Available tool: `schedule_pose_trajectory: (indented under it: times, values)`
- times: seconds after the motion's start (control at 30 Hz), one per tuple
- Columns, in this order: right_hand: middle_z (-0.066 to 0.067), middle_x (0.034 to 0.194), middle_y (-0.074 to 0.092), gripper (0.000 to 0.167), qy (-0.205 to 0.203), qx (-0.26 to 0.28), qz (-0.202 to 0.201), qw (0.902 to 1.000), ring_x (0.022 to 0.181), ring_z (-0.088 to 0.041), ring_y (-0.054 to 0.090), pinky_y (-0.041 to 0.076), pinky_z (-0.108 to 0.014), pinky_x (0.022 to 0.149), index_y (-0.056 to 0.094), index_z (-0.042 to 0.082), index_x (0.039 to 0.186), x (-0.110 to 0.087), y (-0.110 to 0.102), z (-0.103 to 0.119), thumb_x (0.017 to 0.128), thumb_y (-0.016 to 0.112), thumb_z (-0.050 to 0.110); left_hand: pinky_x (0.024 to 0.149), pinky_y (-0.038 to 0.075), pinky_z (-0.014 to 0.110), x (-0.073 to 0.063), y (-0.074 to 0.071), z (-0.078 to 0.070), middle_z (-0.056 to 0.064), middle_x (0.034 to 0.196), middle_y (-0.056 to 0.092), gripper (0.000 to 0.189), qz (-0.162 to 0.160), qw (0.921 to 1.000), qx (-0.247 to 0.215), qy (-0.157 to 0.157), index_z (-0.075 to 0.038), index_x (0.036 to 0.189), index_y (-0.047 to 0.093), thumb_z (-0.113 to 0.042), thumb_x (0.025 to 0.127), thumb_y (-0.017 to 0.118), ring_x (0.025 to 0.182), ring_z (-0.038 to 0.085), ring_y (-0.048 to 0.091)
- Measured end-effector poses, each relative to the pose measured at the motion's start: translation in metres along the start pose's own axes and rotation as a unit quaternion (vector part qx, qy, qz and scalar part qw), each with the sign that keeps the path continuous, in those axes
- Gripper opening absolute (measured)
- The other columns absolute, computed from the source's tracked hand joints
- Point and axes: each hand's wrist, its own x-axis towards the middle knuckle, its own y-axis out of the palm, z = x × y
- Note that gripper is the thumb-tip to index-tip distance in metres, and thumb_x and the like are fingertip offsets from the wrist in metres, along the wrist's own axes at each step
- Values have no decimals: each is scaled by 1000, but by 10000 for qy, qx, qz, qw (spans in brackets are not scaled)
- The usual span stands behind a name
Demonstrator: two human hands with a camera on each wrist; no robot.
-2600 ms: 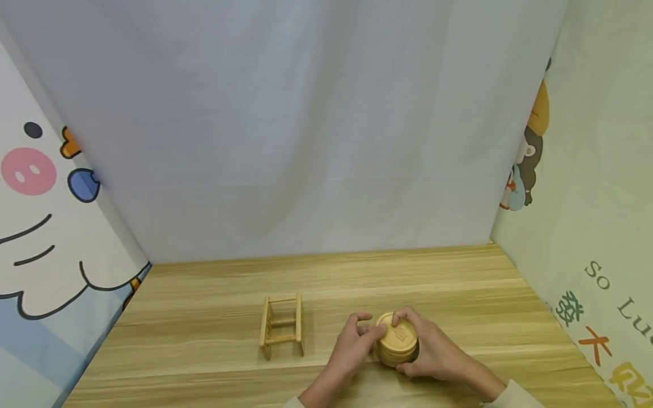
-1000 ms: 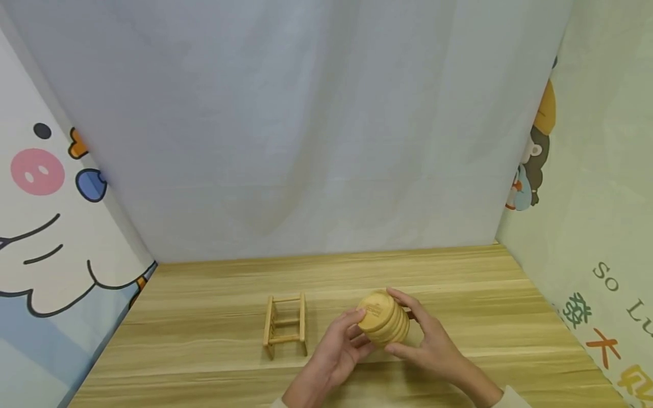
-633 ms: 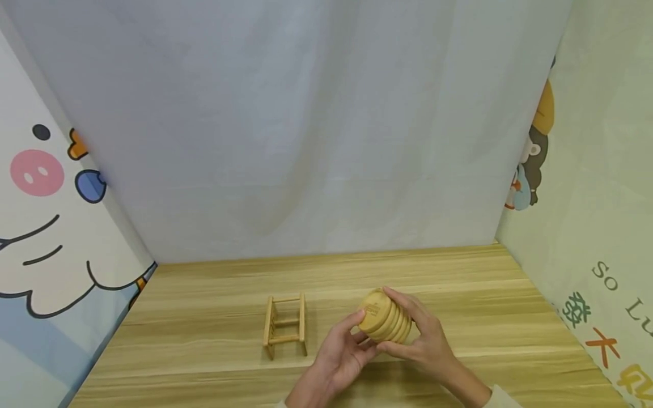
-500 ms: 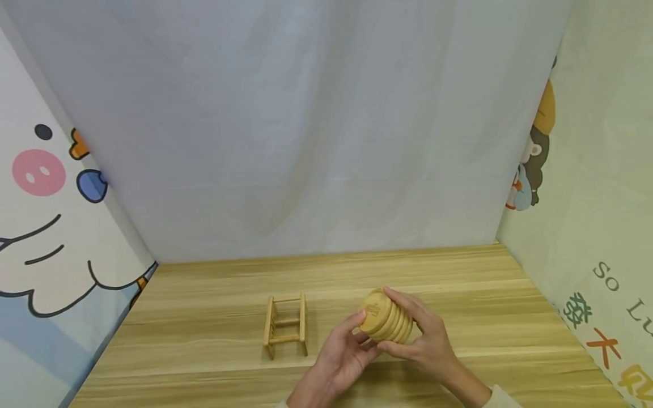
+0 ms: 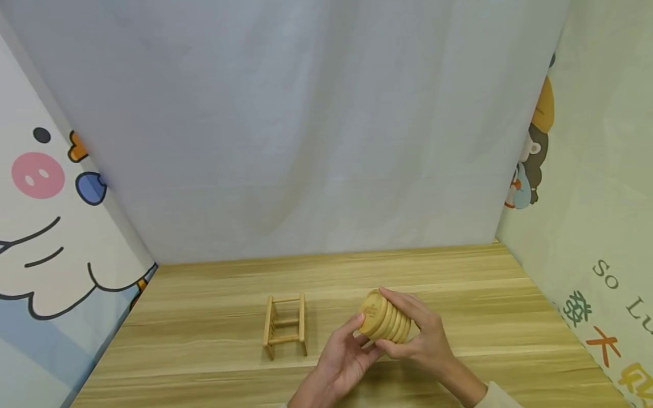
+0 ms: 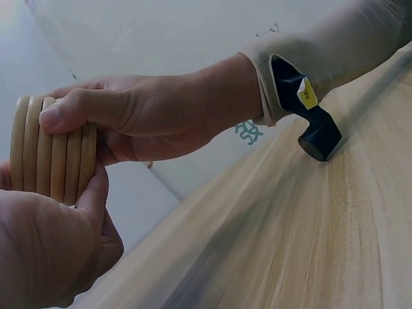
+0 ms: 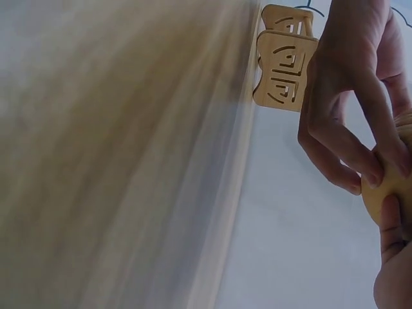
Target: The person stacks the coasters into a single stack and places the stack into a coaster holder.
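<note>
A stack of round wooden coasters (image 5: 391, 324) is held tilted above the table, with the engraved face of the end one turned to the left. My right hand (image 5: 427, 334) grips the stack from the right, its thumb along the lower edge and its fingers over the top. My left hand (image 5: 343, 362) holds the left end, thumb on the engraved face and fingers underneath. In the left wrist view several coaster edges (image 6: 59, 154) line up side by side under the right thumb. The right wrist view catches only part of a coaster (image 7: 380, 196) at its edge.
To the left of my hands, a small wooden rack (image 5: 284, 340) with crossbars stands on the wood-grain table (image 5: 214, 317). Its cut-out side panels (image 7: 265, 90) show in the right wrist view. A grey curtain (image 5: 326, 141) and printed side walls (image 5: 586, 187) surround the table.
The stack has been lifted from the table and tilted so that its engraved face turns left. Over the last half second the hands barely move. The rack stays put.
</note>
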Motion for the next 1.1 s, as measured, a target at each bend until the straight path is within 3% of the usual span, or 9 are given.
schedule_pose_trajectory:
  times: [0.27, 0.57, 0.77, 0.93, 1.1]
  values:
    - [-10, 143, 73, 91, -77, -165, -12, 9998, 127, -16, 68, 56, -25, 104, 68, 11, 152, 2, 3, 2, 69, 105, 9, 110, 57, 37, -2, -1, 3, 23, 143, 48, 57, 115, 9998, -172, 15, 0, 158, 39, -25, 113, 64, 124, 28, 63]
    - [-6, 142, 75, 79, -366, -317, 328, 9983, 122, -20, 70, 62, -32, 96, 70, 13, 151, 11, -5, 2, 80, 103, 27, 114, 55, 46, -5, -3, -1, 20, 141, 57, 52, 163, 9998, 53, -56, -5, 155, 40, -27, 114, 64, 126, 31, 67]
    - [-4, 144, 74, 82, -402, -392, 530, 9970, 122, -21, 71, 64, -37, 95, 70, 16, 152, 15, -7, 2, 77, 103, 20, 115, 54, 51, -9, -5, -6, 16, 139, 66, 49, 82, 9985, 524, -121, -9, 155, 44, -32, 115, 63, 124, 28, 71]
    - [-4, 143, 75, 83, -416, -296, 638, 9967, 122, -21, 71, 64, -39, 95, 70, 16, 152, 20, -5, 3, 76, 104, 18, 108, 59, 41, -13, -6, -13, 8, 136, 69, 39, -101, 9910, 1332, 43, -12, 144, 54, -36, 114, 64, 121, 20, 71]
    - [-4, 142, 76, 84, -467, -195, 639, 9967, 122, -23, 71, 63, -38, 95, 71, 15, 150, 26, 2, 4, 74, 104, 15, 101, 61, 30, -17, -6, -20, 3, 128, 72, 27, -273, 9860, 1588, 422, -14, 136, 60, -29, 114, 65, 114, 14, 75]
